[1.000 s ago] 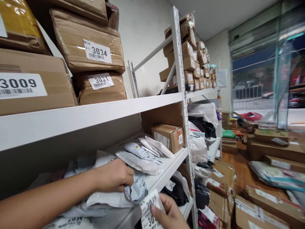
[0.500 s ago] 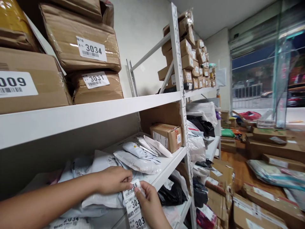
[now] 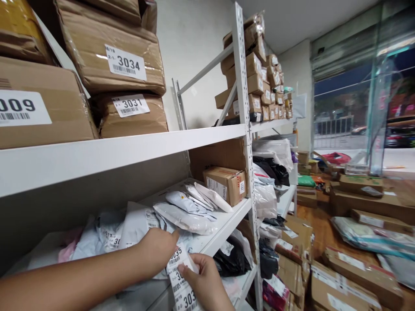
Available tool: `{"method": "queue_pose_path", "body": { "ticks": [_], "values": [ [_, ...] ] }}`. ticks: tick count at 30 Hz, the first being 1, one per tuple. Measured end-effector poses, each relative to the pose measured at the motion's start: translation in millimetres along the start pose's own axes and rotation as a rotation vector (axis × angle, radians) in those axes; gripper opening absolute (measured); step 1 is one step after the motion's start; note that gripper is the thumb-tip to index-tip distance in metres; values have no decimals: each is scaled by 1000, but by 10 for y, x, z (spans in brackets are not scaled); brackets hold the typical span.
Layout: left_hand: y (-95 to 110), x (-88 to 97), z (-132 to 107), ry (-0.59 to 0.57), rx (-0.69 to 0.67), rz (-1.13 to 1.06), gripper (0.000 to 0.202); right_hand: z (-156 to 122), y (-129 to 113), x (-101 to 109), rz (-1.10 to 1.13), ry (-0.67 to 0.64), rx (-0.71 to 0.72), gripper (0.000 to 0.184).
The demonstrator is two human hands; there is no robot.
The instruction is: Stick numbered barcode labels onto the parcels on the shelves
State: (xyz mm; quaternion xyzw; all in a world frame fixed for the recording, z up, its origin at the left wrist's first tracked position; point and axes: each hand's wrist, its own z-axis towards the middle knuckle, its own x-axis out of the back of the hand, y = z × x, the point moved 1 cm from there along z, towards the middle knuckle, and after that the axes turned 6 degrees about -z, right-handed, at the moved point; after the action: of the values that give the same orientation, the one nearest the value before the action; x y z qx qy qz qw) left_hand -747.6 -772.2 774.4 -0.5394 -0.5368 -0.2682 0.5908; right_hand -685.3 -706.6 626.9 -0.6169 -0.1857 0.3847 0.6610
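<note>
Our right hand [image 3: 205,276] is pinching the label strip [image 3: 182,291]; our left hand [image 3: 158,250] is resting at its top end, grip hidden, so we cannot tell. Beyond the strip, white mailers [image 3: 183,219] and a carton [image 3: 235,188] are lying; above it, a shelf beam [image 3: 129,149] is running.

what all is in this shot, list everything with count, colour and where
shelving: count unclear, white, left to centre
large parcels: several, brown, upper left
yellow parcel: 1, yellow, top-left corner
white bags: several, white and pale blue, lower shelving level
pink item: 1, pink, behind the left forearm
carton: 1, brown, right of the white bags
black bag: at least 1, black, one level below
small cartons: many, brown, stacked upper centre
floor cartons: many, brown, right
green bag: 1, green, right of centre
window: 1, clear, upper right
label strip: 1, white, bottom centre
left hand: 1, bare, at the strip's top; contact unclear
right hand: 1, bare, pinching the strip
</note>
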Motion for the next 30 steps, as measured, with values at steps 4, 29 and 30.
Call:
{"method": "queue_pose_path", "body": {
  "ticks": [4, 29, 30],
  "values": [
    [33, -98, 45, -4, -13, 42, 26, -152, 88, 62, 104, -4, -94, 67],
    [-245, 313, 500, 159, -108, -640, 35, 585, -762, 334, -48, 88, 132, 55],
    [-226, 312, 495, 146, -104, -602, 32, 585, -767, 344, -60, 115, 134, 57]
  ]
}}
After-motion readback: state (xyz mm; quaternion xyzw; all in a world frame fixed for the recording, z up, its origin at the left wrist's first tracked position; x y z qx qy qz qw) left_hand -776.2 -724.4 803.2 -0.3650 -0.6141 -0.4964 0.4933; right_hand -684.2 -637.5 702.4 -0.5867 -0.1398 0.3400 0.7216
